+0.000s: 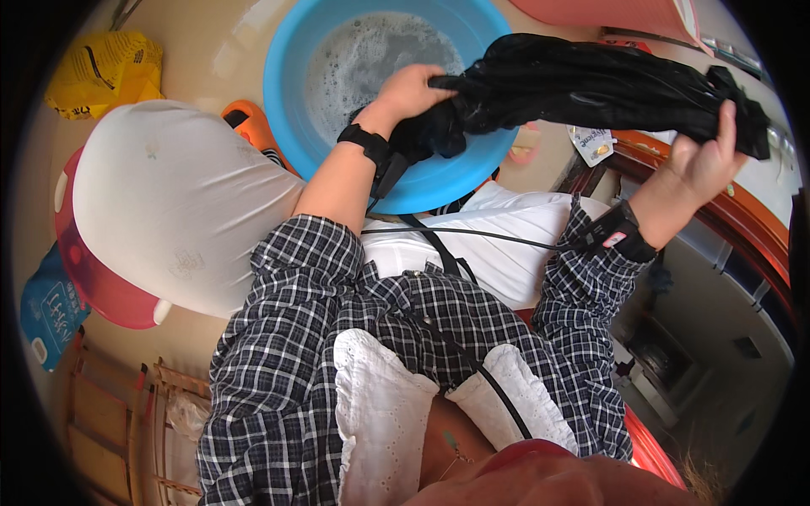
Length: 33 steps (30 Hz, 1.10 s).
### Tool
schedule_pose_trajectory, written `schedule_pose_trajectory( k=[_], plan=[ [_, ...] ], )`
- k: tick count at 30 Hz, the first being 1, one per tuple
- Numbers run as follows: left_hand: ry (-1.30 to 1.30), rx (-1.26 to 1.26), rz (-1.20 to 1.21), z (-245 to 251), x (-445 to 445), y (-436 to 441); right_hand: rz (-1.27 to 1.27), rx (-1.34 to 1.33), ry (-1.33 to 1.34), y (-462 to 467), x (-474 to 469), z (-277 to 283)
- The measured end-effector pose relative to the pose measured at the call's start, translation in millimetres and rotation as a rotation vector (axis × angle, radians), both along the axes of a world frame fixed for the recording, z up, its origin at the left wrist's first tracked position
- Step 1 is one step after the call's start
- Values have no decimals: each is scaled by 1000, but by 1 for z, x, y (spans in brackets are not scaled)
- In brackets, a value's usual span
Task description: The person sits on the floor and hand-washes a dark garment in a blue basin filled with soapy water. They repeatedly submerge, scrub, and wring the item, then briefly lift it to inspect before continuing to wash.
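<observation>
A wet black cloth garment (588, 82) stretches from the blue plastic basin (278, 82) out to the right, bunched at its left end and spread wider towards the right. My left hand (414, 92) grips the bunched part above the basin. At the garment's far right end, my right hand (702, 158) holds the fabric, one finger raised along it. Foamy greyish water (380, 57) fills the basin's bottom. Part of the black cloth hangs inside the basin beside my left wrist. Dark bands are strapped round both wrists, with a black cable near them.
My knees in light trousers (164, 202) flank the basin. A yellow bag (107, 73) lies on the tiled floor at upper left, a red plastic tub (95, 284) and blue bag (54, 310) at left. A white pouch (591, 144) lies by a wooden frame at right; folding wooden racks (101, 405) stand lower left.
</observation>
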State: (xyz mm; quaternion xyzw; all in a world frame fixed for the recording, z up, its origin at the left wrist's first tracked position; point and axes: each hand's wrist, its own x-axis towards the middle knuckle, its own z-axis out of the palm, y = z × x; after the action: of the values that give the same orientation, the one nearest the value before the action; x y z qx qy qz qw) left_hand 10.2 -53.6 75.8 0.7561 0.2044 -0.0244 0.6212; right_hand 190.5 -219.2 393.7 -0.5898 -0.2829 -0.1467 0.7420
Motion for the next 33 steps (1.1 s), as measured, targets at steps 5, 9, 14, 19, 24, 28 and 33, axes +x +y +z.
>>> schedule_pose_trajectory(
  k=[5,9,14,19,24,28,33],
  plan=[
    [-453,-20,387,57,11,68,-152,-181,277,-6,-2,-96],
    [-402,197,286,81,0,99,6,-270,472,-3,-14,-186],
    [155,579,-198,57,-13,75,-117,-885,246,11,-49,-289],
    [424,624,-266,27,-17,29,-42,-1351,173,23,-90,-334],
    [537,693,-480,15,-34,-40,139,-1553,360,13,-108,-349],
    [530,836,-508,16,-44,-50,182,-1538,487,10,-109,-352],
    [527,953,-576,-6,-38,-38,128,-1682,413,11,-113,-357]
  ],
)
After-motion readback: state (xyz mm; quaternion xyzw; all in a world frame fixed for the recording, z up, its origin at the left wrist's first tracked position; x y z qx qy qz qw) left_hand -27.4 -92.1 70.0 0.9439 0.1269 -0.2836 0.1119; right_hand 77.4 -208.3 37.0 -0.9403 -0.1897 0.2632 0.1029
